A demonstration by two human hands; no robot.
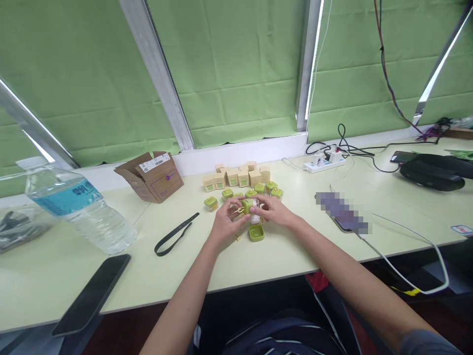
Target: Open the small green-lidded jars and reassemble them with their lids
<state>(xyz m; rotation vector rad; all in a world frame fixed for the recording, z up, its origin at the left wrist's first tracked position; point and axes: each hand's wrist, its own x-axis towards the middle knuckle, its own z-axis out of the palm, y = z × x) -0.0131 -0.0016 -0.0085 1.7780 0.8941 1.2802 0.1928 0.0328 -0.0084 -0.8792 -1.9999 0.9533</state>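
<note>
Between my two hands is a small green-and-clear container [247, 205], held just above the table. My left hand [229, 217] is closed on its left side, with a thin pale yellow piece [238, 210] at the fingers. From the right, my right hand [272, 210] grips the same container with thumb and fingers. A green square lid-like part [256, 232] lies just below the hands, its hollow side up. Several small clear containers with green lids [211, 203] stand behind and beside the hands. Some are partly hidden by my fingers.
Several small tan boxes [232, 177] stand behind the containers. A cardboard box [151, 177], black strap [176, 234], water bottle [83, 204] and dark phone [92, 293] are on the left. At right lie a cabled phone [342, 213], a power strip [324, 162] and a black object [431, 171].
</note>
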